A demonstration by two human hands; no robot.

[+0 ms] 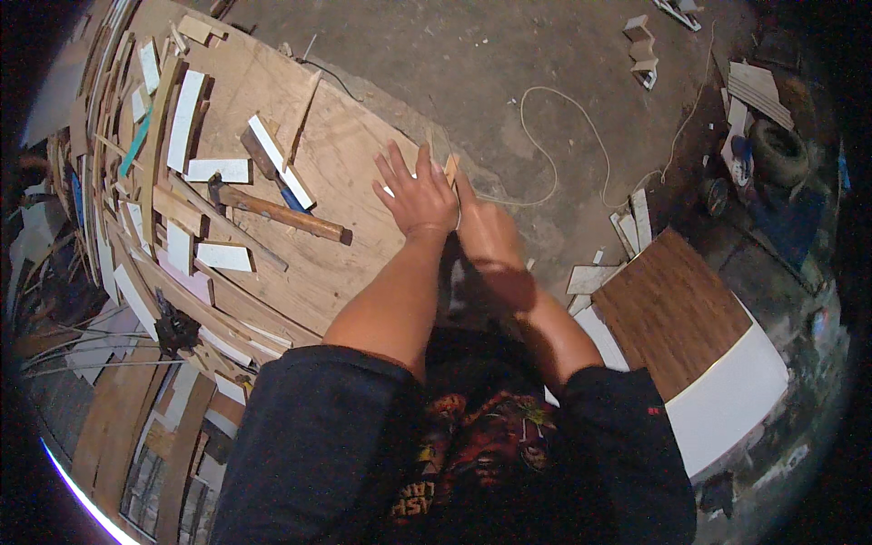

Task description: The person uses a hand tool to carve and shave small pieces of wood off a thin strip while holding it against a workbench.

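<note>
My left hand lies flat with its fingers spread at the right edge of the plywood bench top. A small white piece shows between and beside its fingers. Close against it, my right hand is closed just off the bench edge; what it grips is hidden. A short light-wood piece sticks up at the fingertips of both hands. To the left lies a hammer with a wooden handle and dark head. Beside it, a tool with a brown blade and blue handle rests next to a white strip.
Several white and bare wood offcuts crowd the bench's left side. A pale cord winds over the concrete floor. At the right lie a brown wood-grain panel, a white board and a tire.
</note>
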